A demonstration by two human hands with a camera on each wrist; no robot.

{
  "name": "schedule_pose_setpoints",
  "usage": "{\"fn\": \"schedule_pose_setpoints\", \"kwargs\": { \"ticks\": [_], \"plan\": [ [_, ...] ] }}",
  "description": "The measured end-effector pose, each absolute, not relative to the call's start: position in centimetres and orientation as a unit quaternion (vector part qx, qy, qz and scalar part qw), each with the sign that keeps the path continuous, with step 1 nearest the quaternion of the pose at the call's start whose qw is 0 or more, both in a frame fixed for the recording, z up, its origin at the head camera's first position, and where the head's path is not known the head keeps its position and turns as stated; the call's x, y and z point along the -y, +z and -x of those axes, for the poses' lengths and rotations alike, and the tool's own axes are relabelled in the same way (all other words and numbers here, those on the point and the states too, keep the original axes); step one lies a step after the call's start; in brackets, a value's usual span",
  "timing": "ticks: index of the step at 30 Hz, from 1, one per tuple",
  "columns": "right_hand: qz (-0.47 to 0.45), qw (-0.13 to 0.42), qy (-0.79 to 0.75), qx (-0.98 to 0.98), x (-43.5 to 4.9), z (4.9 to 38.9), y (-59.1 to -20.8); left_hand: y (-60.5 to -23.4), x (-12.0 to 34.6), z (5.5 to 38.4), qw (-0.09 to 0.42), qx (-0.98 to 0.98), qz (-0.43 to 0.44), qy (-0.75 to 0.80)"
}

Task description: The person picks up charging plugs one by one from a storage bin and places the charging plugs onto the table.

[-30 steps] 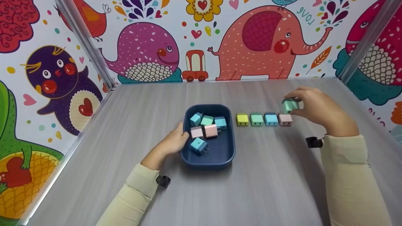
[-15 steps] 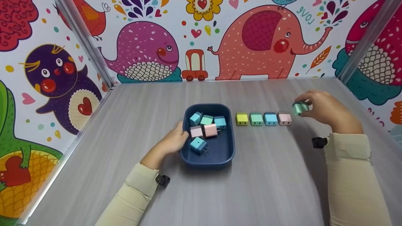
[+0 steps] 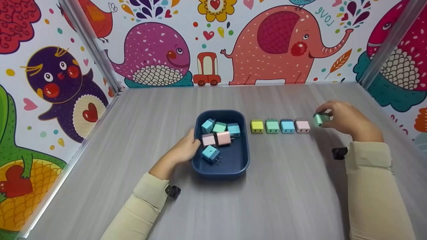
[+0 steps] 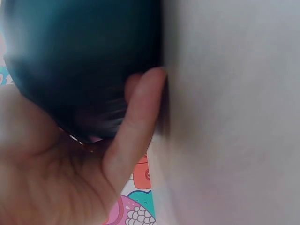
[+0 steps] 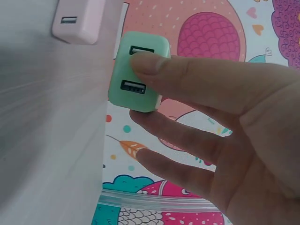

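Observation:
My right hand (image 3: 348,121) pinches a green USB wall charger (image 3: 321,120) at the right end of a row, close over the table. In the right wrist view the thumb lies across the face of this charger (image 5: 123,70), beside its two USB ports. The row runs from a yellow charger (image 3: 257,127) through a green charger (image 3: 272,127) and a blue charger (image 3: 287,127) to a pink charger (image 3: 303,127). My left hand (image 3: 182,150) grips the left side of a dark blue bin (image 3: 235,163). In the left wrist view a finger (image 4: 136,122) curls against its outside.
Inside the bin lie several loose chargers, among them a pink charger (image 3: 224,138) and a blue charger (image 3: 211,154) with prongs showing. Cartoon-printed panels (image 3: 206,40) wall the grey table (image 3: 160,110) at the back and sides.
My right hand has moved right, then down towards the table with the green charger, from above the pink charger to beside it. The left hand and the bin have stayed put.

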State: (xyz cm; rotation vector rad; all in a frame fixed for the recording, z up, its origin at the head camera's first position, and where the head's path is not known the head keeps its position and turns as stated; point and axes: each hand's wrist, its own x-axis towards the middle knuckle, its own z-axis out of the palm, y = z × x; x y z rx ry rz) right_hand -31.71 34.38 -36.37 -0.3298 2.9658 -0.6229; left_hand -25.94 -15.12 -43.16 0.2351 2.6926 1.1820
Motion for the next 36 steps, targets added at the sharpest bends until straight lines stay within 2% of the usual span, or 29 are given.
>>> {"fn": "schedule_pose_setpoints", "kwargs": {
  "ticks": [10, 21, 30, 36],
  "plan": [
    [0.098, 0.063, -0.208, -0.971, -34.8, 32.1, -37.3, -43.2, 15.1, 25.9, 0.092, -0.907, -0.083, 0.402],
    [0.080, 0.055, -0.214, -0.972, -34.5, 32.9, -38.8, -43.2, 15.1, 26.0, 0.096, -0.906, -0.083, 0.403],
    [0.073, 0.083, -0.213, -0.971, -34.7, 33.4, -39.8, -43.3, 15.2, 25.9, 0.093, -0.906, -0.085, 0.404],
    [0.078, 0.084, -0.214, -0.970, -34.8, 33.5, -40.2, -43.2, 15.1, 26.0, 0.096, -0.904, -0.081, 0.409]
  ]
}}
